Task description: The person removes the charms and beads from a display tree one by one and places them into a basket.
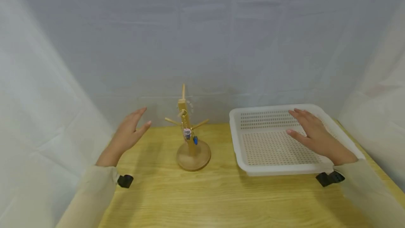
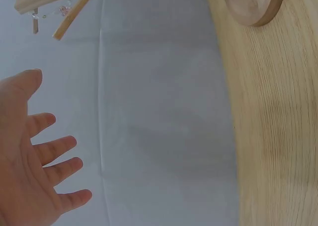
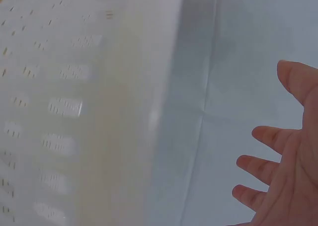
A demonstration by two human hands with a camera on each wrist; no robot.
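- left hand [image 1: 128,133]: fingers spread, holds nothing, left of centre, near wooden stand [image 1: 190,136] but apart from it
- stand: frame centre on table [image 1: 202,196], small trinkets [image 1: 189,134] hang off its pegs
- right hand [image 1: 311,133]: fingers apart, empty, over white perforated tray [image 1: 235,129] at right

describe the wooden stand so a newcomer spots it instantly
On the wooden table, look left of the white perforated tray, between the two open hands. The wooden stand has a round base, an upright post and angled pegs, with small trinkets hanging from it; nothing else stands upright.
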